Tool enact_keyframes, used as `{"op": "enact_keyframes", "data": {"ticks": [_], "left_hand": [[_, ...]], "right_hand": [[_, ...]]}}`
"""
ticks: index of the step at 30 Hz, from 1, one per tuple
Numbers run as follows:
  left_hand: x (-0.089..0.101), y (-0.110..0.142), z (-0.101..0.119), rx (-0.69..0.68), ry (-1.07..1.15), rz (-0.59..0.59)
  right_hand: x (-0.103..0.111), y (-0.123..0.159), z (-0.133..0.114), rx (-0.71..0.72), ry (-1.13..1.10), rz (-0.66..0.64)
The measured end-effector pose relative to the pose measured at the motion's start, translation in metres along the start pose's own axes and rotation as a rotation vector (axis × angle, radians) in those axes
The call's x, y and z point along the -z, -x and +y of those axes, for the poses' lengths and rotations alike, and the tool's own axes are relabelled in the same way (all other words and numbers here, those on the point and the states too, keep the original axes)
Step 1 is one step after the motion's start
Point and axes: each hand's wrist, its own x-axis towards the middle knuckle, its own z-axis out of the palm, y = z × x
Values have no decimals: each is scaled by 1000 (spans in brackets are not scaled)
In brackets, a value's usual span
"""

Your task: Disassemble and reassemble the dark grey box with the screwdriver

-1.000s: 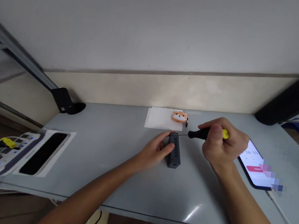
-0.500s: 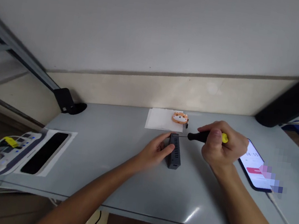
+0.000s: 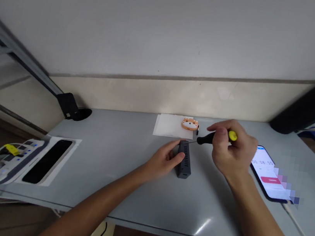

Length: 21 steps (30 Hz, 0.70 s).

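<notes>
A dark grey, slotted rectangular case (image 3: 185,163) lies lengthwise on the grey desk. My left hand (image 3: 165,160) grips it from the left, thumb on its near part and fingers at its far end. In my right hand (image 3: 232,148) is a screwdriver (image 3: 206,138) with a black handle and a yellow end. Its thin shaft points left, slanting slightly down, and the tip meets the far end of the case. Whether the tip sits in a screw is too small to tell.
Behind the case lie white paper (image 3: 169,126) and an orange animal-face case (image 3: 190,124). A lit phone (image 3: 269,176) with a cable is at the right. To the left are a dark phone (image 3: 47,162) and a power strip (image 3: 20,163) with cables. A black cylinder (image 3: 308,108) stands back right.
My right hand has risen slightly and moved a little left, tilting the screwdriver's handle upward. My left hand and the slotted case stay almost where they were.
</notes>
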Motion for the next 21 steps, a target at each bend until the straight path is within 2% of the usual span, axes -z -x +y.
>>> {"op": "enact_keyframes", "data": {"ticks": [4,9,13,21], "left_hand": [[-1,0,4,-10,-33,-13],[1,1,3,-17,-78,-16],[3,1,0,-15,-74,-31],[2,1,2,-32,-63,-20]], "right_hand": [[-3,-3,-3,-63,-94,-30],[2,-9,-3,-99,-344,-240],[9,-13,-1,-149,-485,-343],[10,-13,-4,-191,-594,-374]]}}
